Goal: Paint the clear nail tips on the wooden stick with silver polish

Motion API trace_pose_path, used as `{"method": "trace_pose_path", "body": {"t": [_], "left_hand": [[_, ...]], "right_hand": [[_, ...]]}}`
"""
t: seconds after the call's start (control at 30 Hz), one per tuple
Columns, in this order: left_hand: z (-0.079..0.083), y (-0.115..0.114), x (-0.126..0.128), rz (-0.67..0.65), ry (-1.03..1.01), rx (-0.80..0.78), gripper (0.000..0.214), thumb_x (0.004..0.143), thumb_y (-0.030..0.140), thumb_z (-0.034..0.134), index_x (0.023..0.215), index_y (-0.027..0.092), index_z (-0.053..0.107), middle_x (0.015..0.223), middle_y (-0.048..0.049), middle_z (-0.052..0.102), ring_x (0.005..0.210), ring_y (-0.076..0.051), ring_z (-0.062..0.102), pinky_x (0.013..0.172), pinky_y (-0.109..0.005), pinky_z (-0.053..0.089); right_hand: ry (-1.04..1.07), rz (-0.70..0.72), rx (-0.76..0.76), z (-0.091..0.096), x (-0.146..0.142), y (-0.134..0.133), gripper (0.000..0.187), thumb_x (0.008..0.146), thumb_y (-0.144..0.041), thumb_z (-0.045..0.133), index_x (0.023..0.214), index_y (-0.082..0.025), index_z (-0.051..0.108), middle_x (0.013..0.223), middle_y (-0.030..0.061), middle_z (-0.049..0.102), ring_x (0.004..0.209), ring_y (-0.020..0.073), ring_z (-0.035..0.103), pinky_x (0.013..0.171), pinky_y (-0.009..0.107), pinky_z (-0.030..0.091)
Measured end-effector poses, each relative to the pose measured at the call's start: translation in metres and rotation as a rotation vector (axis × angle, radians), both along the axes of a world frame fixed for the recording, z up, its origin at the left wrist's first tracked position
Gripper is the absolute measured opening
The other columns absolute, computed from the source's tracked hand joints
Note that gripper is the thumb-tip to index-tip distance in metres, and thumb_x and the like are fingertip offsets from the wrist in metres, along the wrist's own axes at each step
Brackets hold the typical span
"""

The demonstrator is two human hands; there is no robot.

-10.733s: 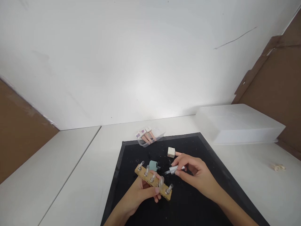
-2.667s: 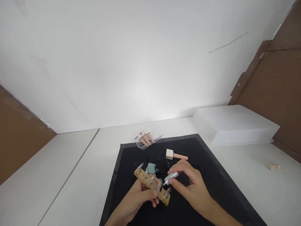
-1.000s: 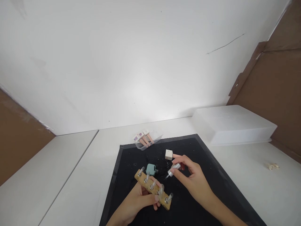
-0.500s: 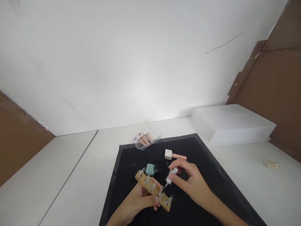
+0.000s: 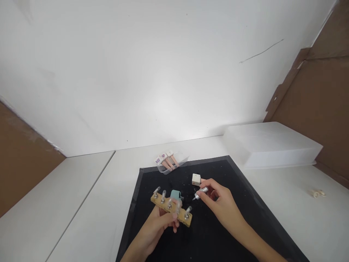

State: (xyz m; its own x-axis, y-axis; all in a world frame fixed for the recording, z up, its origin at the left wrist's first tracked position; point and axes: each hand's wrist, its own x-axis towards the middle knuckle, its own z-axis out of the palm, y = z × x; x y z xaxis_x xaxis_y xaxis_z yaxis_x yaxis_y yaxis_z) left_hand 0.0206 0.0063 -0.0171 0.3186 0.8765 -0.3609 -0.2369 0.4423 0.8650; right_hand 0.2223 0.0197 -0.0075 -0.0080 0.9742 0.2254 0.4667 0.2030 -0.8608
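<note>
My left hand [image 5: 160, 223] is closed around a wooden nail stand [image 5: 160, 206], a strip with several metal posts, each carrying a clear false nail tip [image 5: 164, 194]. Between the fingertips of my right hand [image 5: 220, 200] is a nail polish brush [image 5: 201, 193] with a silver cap; its dark bristle end points down and left, apart from the nail tips. Behind the stand sits a teal square bottle [image 5: 176, 195], partly covered by the stand and my left fingers. A white block [image 5: 196, 179] with a pink handle lies just beyond my right hand, which hides most of the handle.
A black mat [image 5: 215, 233] with taped edges lies under my hands. At its far edge, a clear tray [image 5: 182, 160] holds several pink-handled pieces with white ends. To the right stand a translucent white bin [image 5: 275, 145] and small cream-coloured rings [image 5: 317, 193]. Brown cardboard walls flank both sides.
The nail stand has risen and shifted left in my left hand. My right hand has moved the brush up and away from the nail tip it was at, tilting it flatter.
</note>
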Motion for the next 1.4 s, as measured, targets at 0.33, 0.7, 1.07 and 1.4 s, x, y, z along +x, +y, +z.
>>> {"method": "trace_pose_path", "body": {"t": [0.33,0.7,1.07,1.4], "left_hand": [[-0.007,0.007,-0.007,0.134,-0.199,-0.041,0.030,0.067,0.024,0.065,0.094,0.016,0.056,0.059,0.0027,0.049,0.053,-0.008,0.044,0.051,-0.023,0.033],[-0.007,0.006,-0.013,0.170,-0.289,-0.074,0.039,0.066,0.021,0.065,0.103,0.017,0.053,0.055,0.0037,0.048,0.051,-0.008,0.042,0.049,-0.022,0.030],[0.001,0.000,-0.014,0.167,-0.301,-0.071,0.038,0.067,0.019,0.064,0.104,0.017,0.052,0.056,0.0033,0.048,0.051,-0.008,0.043,0.050,-0.023,0.029],[0.010,-0.008,-0.016,0.179,-0.301,-0.049,0.034,0.068,0.019,0.064,0.100,0.015,0.054,0.057,0.0027,0.048,0.052,-0.008,0.043,0.050,-0.023,0.029]], "right_hand": [[-0.069,0.089,-0.074,-0.020,-0.006,0.010,0.011,0.068,-0.012,0.056,0.061,-0.019,0.052,0.057,-0.0031,0.051,0.052,0.0136,0.047,0.047,0.021,0.033],[-0.084,0.129,-0.046,-0.030,-0.014,0.011,0.013,0.066,-0.006,0.052,0.060,-0.018,0.053,0.060,-0.0015,0.054,0.053,0.0142,0.050,0.049,0.022,0.036],[-0.126,0.107,-0.041,-0.032,-0.015,0.008,0.013,0.064,-0.008,0.050,0.058,-0.019,0.052,0.059,-0.0016,0.052,0.054,0.0156,0.049,0.049,0.023,0.034],[-0.119,0.138,-0.042,-0.022,-0.020,-0.001,0.012,0.066,-0.008,0.051,0.060,-0.018,0.053,0.059,-0.0012,0.055,0.055,0.0156,0.053,0.049,0.022,0.037]]}}
